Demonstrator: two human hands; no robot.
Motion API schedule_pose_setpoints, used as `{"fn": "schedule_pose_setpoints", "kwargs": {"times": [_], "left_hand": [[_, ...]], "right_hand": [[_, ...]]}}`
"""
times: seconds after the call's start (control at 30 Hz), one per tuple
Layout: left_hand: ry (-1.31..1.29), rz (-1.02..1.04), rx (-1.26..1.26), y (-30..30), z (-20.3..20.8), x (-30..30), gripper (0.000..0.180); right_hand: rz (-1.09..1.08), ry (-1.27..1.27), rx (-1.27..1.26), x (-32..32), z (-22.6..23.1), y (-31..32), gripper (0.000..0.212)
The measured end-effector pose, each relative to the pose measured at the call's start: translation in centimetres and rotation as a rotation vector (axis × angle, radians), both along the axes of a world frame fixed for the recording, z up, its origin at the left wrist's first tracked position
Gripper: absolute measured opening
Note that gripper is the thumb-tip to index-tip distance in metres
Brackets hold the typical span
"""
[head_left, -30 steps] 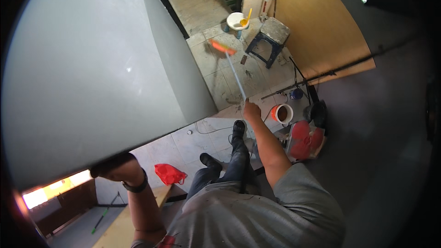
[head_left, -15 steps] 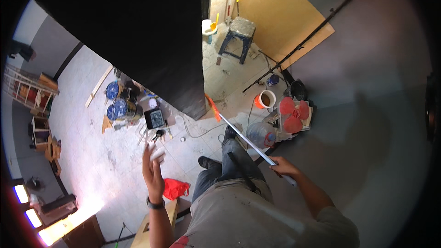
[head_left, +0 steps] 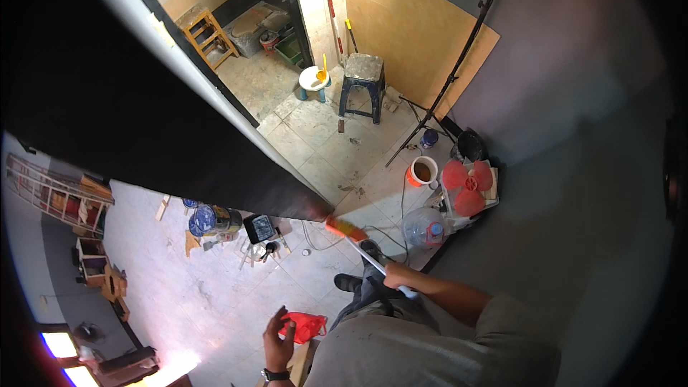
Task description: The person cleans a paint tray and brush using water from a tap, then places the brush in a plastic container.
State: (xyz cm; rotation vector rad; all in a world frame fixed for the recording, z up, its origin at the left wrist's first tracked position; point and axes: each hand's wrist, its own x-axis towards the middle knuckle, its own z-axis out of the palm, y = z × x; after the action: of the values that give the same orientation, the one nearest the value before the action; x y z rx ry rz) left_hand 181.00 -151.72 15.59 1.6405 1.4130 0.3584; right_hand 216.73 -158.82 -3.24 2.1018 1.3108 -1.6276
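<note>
My right hand [head_left: 395,276] is closed around the pale handle of a broom [head_left: 367,254], out in front of my body. The broom's orange bristle head [head_left: 346,229] is at the lower end of a large black panel [head_left: 179,143]; I cannot tell whether they touch. On the left, my left hand [head_left: 278,342] is raised with its fingers apart and holds nothing. It overlaps the edge of a red plastic bag [head_left: 307,327] in the picture, and contact between them cannot be made out.
Paint buckets [head_left: 206,219] and a paint tray [head_left: 259,228] stand on the floor to the left. On the right are an orange-and-white bucket [head_left: 421,170], a water jug [head_left: 424,228] and a red fan [head_left: 467,185]. A stool [head_left: 362,84] stands beyond, near a doorway.
My view has shifted, bringing a doorway beyond the panel into sight. My right hand has come in toward my body with the broom. My left hand is lower, beside the red bag.
</note>
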Motion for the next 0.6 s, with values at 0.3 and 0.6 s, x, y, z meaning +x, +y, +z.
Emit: {"fn": "schedule_pose_setpoints", "kwargs": {"times": [0.3,0.6], "left_hand": [[0.051,-0.155,-0.064,-1.4,-0.5,2.6,0.044],[0.058,-0.369,-0.085,4.5,-1.6,2.0,0.046]], "right_hand": [[-0.329,0.418,-0.027,6.9,5.9,-5.3,0.037],[-0.355,0.278,0.008,8.3,14.9,-4.4,0.028]]}}
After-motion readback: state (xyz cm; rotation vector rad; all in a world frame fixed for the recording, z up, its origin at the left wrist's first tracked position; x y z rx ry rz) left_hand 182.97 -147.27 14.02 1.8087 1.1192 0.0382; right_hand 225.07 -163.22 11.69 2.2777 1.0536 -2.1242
